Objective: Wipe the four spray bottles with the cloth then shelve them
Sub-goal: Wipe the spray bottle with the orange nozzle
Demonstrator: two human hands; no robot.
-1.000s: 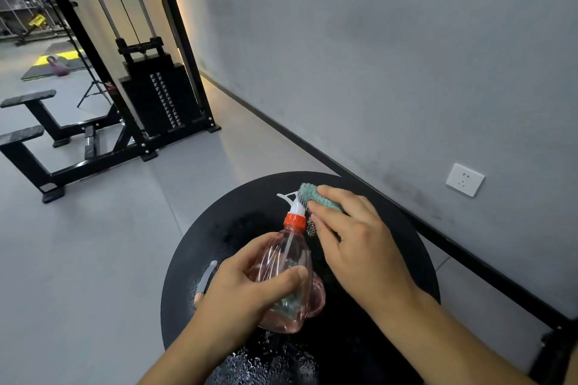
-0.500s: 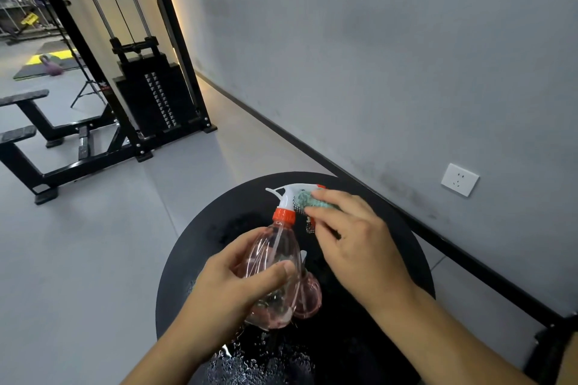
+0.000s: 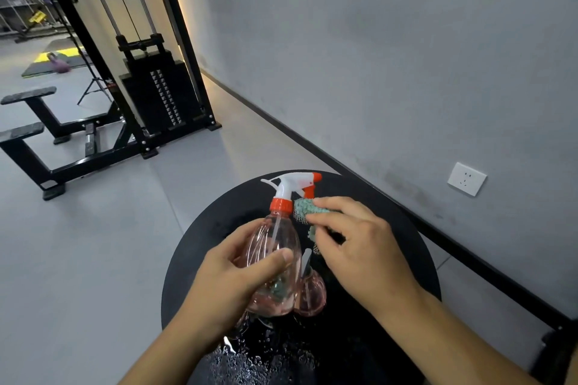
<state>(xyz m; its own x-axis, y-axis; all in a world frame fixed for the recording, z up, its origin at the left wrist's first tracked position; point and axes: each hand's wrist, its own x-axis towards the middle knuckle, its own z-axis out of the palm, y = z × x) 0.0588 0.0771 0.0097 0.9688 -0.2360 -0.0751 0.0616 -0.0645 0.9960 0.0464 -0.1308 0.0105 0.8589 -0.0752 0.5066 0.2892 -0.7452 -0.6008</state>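
My left hand [image 3: 228,284] grips a clear pink spray bottle [image 3: 275,244] by its body, above a round black table [image 3: 391,228]. The bottle has an orange collar and a white trigger head with an orange nozzle, fully exposed. My right hand [image 3: 359,253] pinches a teal knobbly cloth [image 3: 305,211] and holds it against the bottle's neck, just under the collar. A second pink bottle [image 3: 311,294] lies on the table behind the held one, partly hidden by it. Other bottles are hidden or out of view.
Water droplets [image 3: 259,359] cover the near part of the table. A grey wall with a white socket [image 3: 466,178] runs along the right. A black cable weight machine [image 3: 156,93] and benches [image 3: 28,122] stand on the grey floor to the left.
The cloth has slid down off the trigger head to the bottle's neck, leaving the white and orange head uncovered. The bottle has tilted slightly to the left in my left hand.
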